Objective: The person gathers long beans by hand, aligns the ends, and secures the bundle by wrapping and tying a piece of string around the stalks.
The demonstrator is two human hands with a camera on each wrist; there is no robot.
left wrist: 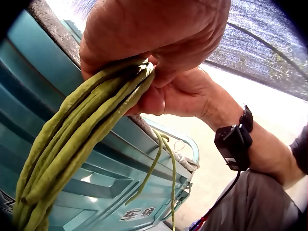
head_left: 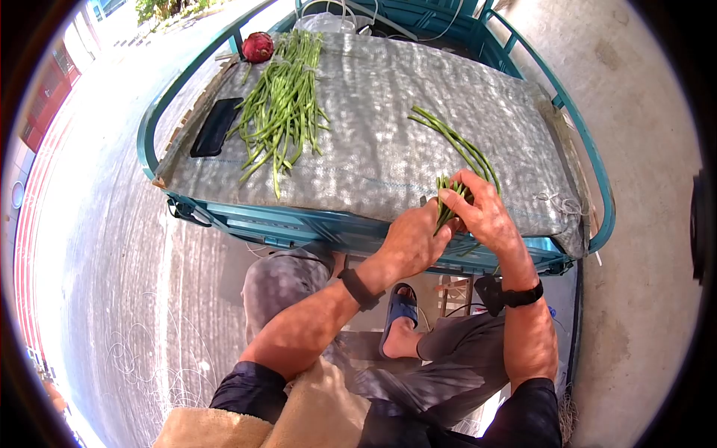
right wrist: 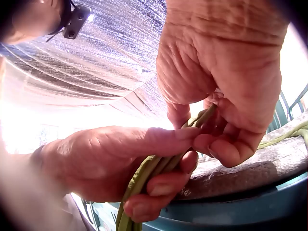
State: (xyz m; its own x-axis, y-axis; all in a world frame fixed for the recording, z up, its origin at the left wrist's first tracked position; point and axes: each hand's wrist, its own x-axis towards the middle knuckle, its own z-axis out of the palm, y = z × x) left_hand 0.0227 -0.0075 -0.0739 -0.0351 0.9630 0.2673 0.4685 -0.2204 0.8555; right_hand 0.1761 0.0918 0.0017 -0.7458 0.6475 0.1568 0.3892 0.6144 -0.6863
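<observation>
A small bunch of green long beans [left wrist: 82,130] is in my left hand [head_left: 412,243], over the near edge of the sheet-covered cart bed. In the right wrist view the left thumb and fingers wrap round the bunch, and its lower part hangs out below them. My right hand [head_left: 489,216] meets the left at the top of the bunch, its thumb and fingers pinching the bean ends [right wrist: 207,114]. Those fingertips partly hide the ends. Just beyond the right hand, a few loose long beans [head_left: 455,142] lie curved on the grey woven sheet [head_left: 366,112].
A large pile of long beans [head_left: 280,112] lies at the left of the sheet. Next to it are a black phone [head_left: 216,127] and a dark red round fruit [head_left: 258,47]. Teal rails [head_left: 579,134] border the bed. A string [head_left: 560,203] lies at the right.
</observation>
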